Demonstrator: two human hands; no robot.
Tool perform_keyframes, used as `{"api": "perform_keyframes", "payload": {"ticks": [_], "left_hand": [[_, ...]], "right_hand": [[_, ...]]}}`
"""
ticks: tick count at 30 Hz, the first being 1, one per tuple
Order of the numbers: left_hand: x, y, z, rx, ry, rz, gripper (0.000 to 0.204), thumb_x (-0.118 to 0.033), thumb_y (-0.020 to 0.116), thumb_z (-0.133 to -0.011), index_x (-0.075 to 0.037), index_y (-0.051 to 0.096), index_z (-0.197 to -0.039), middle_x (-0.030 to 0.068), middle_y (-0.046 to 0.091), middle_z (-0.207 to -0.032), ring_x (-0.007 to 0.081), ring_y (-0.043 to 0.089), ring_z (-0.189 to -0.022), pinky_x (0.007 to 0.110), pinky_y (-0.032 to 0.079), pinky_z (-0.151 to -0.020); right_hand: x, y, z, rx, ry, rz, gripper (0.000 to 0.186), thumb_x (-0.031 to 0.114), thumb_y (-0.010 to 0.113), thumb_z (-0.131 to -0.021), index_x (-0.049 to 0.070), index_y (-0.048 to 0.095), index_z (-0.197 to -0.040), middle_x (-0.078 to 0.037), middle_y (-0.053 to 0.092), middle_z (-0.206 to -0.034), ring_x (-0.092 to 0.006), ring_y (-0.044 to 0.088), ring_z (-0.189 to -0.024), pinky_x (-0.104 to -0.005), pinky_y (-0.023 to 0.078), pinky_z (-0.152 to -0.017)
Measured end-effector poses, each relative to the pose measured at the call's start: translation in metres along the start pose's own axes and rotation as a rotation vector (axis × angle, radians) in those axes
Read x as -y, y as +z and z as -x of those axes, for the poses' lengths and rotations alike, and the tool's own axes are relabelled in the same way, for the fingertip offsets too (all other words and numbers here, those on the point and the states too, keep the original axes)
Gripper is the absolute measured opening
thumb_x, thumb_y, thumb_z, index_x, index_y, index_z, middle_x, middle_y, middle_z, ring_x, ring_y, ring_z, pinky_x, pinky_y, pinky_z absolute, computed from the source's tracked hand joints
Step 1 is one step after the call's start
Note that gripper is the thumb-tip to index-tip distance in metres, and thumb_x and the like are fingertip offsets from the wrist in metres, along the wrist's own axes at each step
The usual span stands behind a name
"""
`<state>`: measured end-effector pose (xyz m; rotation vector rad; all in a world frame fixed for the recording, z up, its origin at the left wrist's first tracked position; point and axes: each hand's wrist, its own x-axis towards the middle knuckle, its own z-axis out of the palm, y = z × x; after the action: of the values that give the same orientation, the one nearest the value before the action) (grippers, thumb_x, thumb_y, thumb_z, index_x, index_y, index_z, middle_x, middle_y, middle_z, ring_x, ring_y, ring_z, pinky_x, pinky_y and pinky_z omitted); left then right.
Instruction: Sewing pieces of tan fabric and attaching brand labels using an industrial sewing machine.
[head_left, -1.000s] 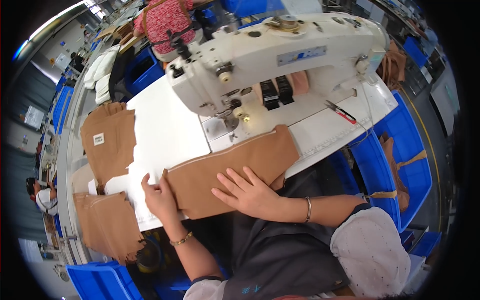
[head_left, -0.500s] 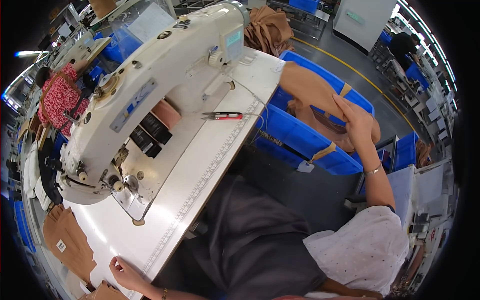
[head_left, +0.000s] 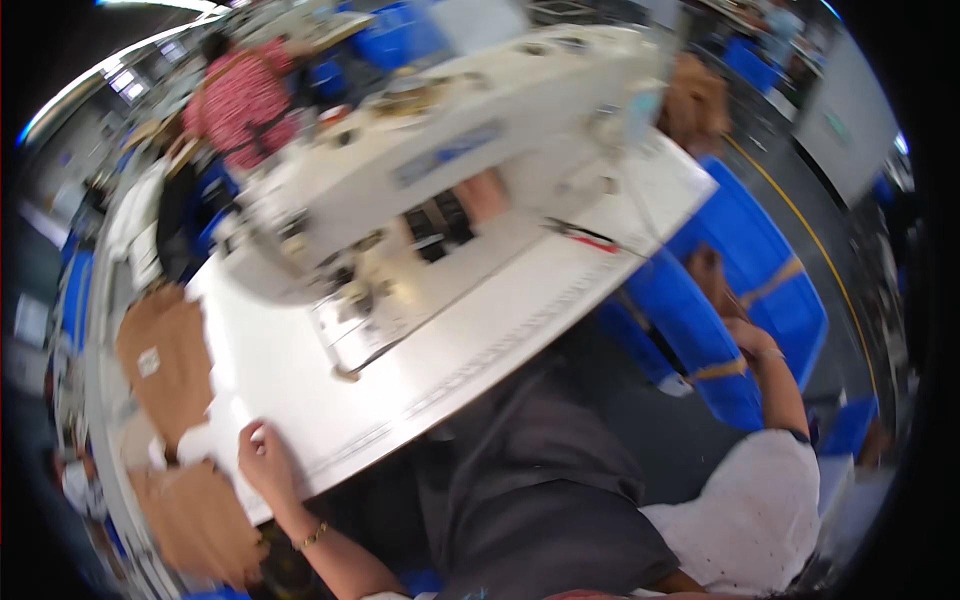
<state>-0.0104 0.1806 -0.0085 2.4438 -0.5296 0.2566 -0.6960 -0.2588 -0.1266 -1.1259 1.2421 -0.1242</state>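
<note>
Left hand (head_left: 262, 462) rests with fingers curled on the near left corner of the white sewing table (head_left: 300, 400), gripping nothing visible. Right hand (head_left: 748, 338) reaches well out to the right, down into the blue plastic bin (head_left: 700, 330) beside the table, at a piece of brown leather-like fabric (head_left: 712, 282); whether it is closed on the piece I cannot tell. The fabric lies far right of the cream industrial sewing machine (head_left: 440, 170), nearest the right hand; its long axis is unclear through blur. Further brown cut pieces (head_left: 165, 355) lie left of the left hand.

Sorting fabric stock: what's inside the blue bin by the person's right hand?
The right hand reaches into the blue bin, where brown fabric shows. The bin's wall hides anything deeper.
</note>
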Motion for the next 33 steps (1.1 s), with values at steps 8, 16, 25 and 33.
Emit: {"api": "perform_keyframes", "payload": {"ticks": [8, 16, 25, 33], "left_hand": [[0.060, -0.022, -0.095, -0.169, 0.254, -0.263, 0.029, -0.022, 0.075, -0.087, -0.005, 0.072, -0.112, 0.0116, 0.073, -0.097, 0.0295, 0.069, -0.091, 0.042, 0.054, -0.078], [0.122, -0.019, -0.165, 0.014, -0.061, -0.030, 0.027, -0.025, 0.080, -0.085, 0.000, 0.076, -0.094, 0.0106, 0.075, -0.084, 0.0230, 0.070, -0.078, 0.036, 0.054, -0.071], [0.144, -0.035, -0.173, 0.023, -0.188, 0.408, 0.029, -0.028, 0.080, -0.088, 0.001, 0.078, -0.087, 0.0098, 0.074, -0.074, 0.0112, 0.064, -0.067, 0.030, 0.049, -0.063], [0.144, -0.046, -0.162, 0.167, -0.054, 0.014, 0.030, -0.030, 0.083, -0.084, 0.000, 0.076, -0.083, 0.0059, 0.070, -0.069, 0.0125, 0.061, -0.064, 0.029, 0.048, -0.060]], "right_hand": [[0.007, -0.108, -0.013, -0.750, -0.537, 0.631, 0.027, 0.020, 0.060, -0.101, -0.006, 0.066, -0.101, -0.004, 0.063, -0.083, -0.0121, 0.054, -0.073, -0.0318, 0.045, -0.065], [0.172, 0.141, 0.012, -0.679, -1.178, 0.969, 0.016, 0.008, 0.058, -0.100, -0.005, 0.066, -0.105, -0.015, 0.069, -0.097, -0.0239, 0.065, -0.088, -0.0401, 0.050, -0.092], [0.213, 0.294, 0.024, -0.125, -1.623, 1.165, 0.015, 0.005, 0.071, -0.084, 0.004, 0.068, -0.099, -0.010, 0.070, -0.095, -0.0258, 0.068, -0.084, -0.0498, 0.048, -0.101], [0.223, 0.383, 0.010, 0.162, -1.827, 0.970, 0.020, 0.008, 0.077, -0.079, 0.009, 0.069, -0.097, -0.005, 0.071, -0.096, -0.0221, 0.067, -0.079, -0.0457, 0.052, -0.093]]}}
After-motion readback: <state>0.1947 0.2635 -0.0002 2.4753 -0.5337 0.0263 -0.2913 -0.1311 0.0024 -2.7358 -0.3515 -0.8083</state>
